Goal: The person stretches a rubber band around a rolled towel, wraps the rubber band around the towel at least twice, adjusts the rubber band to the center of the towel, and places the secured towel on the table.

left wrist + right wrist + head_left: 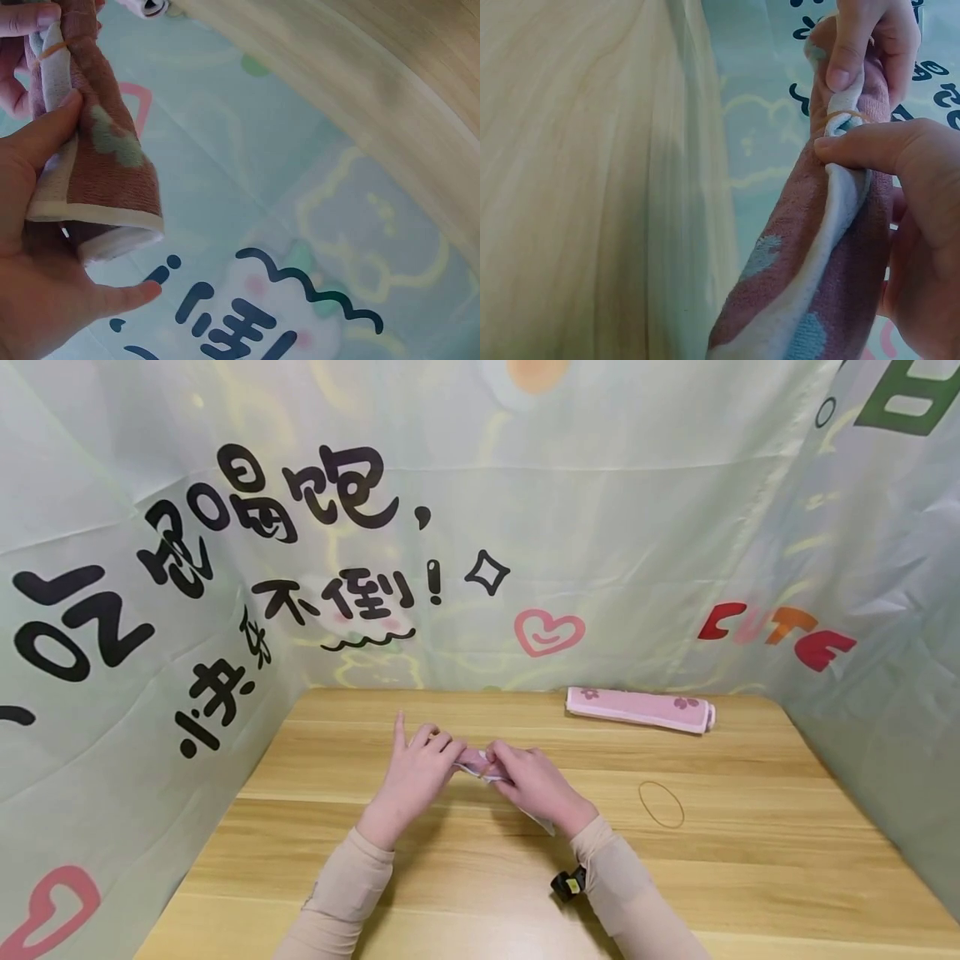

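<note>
A rolled towel (472, 762), dusty pink with pale blue patches and a white edge, is held by both hands above the table. A thin orange-brown rubber band (864, 116) circles its middle. My left hand (420, 772) grips the roll on one side of the band, its thumb along the white edge and one finger sticking out. On the other side my right hand (542, 783) grips the roll, thumb (855, 148) pressed right beside the band. In the left wrist view the towel's open end (112, 225) flares past the left palm.
A second rolled towel (640, 710), light pink with darker flowers, lies at the back right of the wooden table (337, 893). A loose rubber band (649, 813) lies right of the hands. Printed cloth (637, 543) hangs behind and along both sides.
</note>
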### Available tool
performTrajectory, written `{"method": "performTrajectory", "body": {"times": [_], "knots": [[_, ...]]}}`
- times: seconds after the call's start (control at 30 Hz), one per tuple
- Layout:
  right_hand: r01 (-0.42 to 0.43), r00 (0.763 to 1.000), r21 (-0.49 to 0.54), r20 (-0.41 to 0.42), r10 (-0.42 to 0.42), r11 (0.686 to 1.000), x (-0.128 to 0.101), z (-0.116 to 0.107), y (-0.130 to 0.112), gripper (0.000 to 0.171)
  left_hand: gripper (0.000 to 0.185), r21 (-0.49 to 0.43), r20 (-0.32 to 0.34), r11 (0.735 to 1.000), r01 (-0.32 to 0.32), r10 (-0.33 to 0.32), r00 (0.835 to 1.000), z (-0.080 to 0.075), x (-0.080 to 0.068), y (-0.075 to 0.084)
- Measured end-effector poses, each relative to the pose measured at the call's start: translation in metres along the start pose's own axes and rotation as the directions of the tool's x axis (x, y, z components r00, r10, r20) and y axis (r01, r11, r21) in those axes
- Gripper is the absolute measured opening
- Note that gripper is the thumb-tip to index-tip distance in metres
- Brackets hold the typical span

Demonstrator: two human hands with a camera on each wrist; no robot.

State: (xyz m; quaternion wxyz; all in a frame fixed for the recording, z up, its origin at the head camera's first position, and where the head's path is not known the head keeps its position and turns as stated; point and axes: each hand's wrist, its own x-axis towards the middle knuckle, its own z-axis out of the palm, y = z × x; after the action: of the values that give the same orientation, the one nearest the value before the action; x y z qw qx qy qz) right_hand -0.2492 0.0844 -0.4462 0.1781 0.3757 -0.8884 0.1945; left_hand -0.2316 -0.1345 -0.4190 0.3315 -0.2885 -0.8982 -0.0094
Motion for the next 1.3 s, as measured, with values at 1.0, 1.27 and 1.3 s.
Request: {"method": "performTrajectory", "body": {"times": [1.0, 1.27, 1.3], "knots": [[0.094, 0.995, -0.194, 0.047, -0.087, 0.976, 0.002, 0.009, -0.018, 0.029, 0.021, -0.167, 0.496, 0.973, 0.161, -0.058, 0.866, -0.012, 0.002, -0.013], [0.067, 0.997, -0.219, 0.047, -0.058, 0.973, 0.0, 0.01, -0.013, 0.017, 0.021, -0.212, 0.539, 0.959, 0.189, -0.046, 0.841, -0.018, 0.005, -0.017], [0.064, 0.997, -0.206, 0.045, -0.056, 0.976, 0.0, 0.01, -0.012, 0.017, 0.021, -0.214, 0.542, 0.958, 0.192, -0.047, 0.839, -0.019, 0.005, -0.017]]}}
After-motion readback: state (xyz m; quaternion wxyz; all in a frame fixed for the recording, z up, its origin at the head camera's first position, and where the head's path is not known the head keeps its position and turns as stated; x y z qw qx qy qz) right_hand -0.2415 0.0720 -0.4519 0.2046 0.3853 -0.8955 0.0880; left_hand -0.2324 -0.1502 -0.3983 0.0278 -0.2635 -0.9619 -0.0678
